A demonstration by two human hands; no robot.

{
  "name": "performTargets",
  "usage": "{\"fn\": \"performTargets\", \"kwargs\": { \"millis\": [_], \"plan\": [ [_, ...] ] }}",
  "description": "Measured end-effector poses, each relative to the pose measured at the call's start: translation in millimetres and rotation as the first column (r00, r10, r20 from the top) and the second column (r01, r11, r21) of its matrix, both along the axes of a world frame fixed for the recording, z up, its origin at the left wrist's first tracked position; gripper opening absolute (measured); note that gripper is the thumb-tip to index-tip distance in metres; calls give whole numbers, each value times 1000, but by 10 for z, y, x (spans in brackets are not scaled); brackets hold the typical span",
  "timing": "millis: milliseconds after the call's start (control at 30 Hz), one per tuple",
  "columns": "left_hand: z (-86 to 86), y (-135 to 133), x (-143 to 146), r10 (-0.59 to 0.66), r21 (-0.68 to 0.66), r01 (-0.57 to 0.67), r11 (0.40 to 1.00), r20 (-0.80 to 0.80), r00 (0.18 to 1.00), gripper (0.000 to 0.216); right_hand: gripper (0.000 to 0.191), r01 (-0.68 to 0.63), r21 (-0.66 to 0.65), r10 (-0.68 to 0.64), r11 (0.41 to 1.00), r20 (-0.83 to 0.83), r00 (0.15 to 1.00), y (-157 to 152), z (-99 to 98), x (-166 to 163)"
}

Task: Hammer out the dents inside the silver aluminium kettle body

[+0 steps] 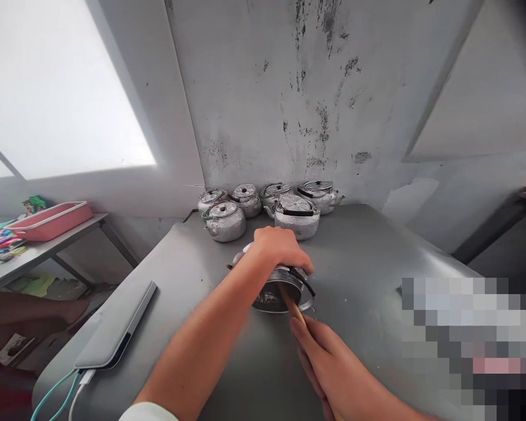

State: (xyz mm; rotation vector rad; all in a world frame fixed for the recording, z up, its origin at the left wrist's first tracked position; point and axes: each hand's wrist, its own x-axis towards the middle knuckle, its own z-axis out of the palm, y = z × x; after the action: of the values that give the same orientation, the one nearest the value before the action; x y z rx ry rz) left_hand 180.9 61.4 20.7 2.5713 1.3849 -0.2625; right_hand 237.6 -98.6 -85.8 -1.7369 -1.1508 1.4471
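A silvery metal kettle lies tilted on the grey table, its dark opening facing me. My left hand is closed over the kettle's far upper side and holds it; most of its fingertips are hidden. The kettle's black handle lies just below those fingers. My right hand is wrapped round a wooden stick. The stick's far end reaches into the kettle's opening, where its tip cannot be made out.
Several dented metal kettles with lids stand by the wall at the table's far end. A grey power bank with cables lies at left. Farther left, a pink tray sits on another table. The right foreground is pixelated.
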Motion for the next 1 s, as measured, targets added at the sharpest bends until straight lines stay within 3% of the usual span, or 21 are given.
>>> {"fn": "performTargets", "kwargs": {
  "millis": [367, 533, 1000],
  "plan": [
    [-6, 7, -6, -8, -3, 8, 1000, 11, 1000, 54, 33, -5, -49, 5, 999, -1, 1000, 4, 52, -8],
    [-4, 0, -3, -11, 4, 11, 1000, 3, 1000, 53, 35, 7, 23, -6, 1000, -36, 999, 15, 53, 1],
    [-11, 20, -5, -9, -2, 9, 1000, 6, 1000, 59, 36, 18, -8, -18, 1000, -37, 999, 6, 10, -15]
  ]
}}
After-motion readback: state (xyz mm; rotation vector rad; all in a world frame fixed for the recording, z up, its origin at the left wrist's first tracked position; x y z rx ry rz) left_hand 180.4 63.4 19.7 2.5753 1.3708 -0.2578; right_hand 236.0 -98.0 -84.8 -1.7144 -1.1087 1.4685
